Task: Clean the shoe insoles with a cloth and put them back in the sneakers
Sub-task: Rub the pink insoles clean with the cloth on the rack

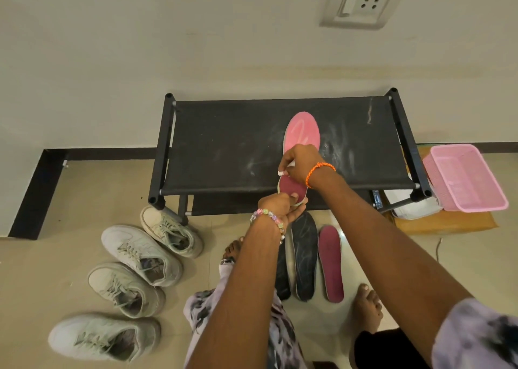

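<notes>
Over the black fabric shoe rack (224, 144), the left hand (280, 208) grips the near end of a maroon insole (291, 189), fingers curled round its edge. The right hand (300, 161) pinches a small white cloth (281, 172) against the insole's upper face. A pink insole (302, 129) lies flat on the rack just beyond the hands. On the floor below lie a dark insole (304, 253) and another maroon insole (330, 262), side by side. Four white sneakers (140, 251) stand in a row to the left. A pink basket (465, 178) sits at the rack's right end.
</notes>
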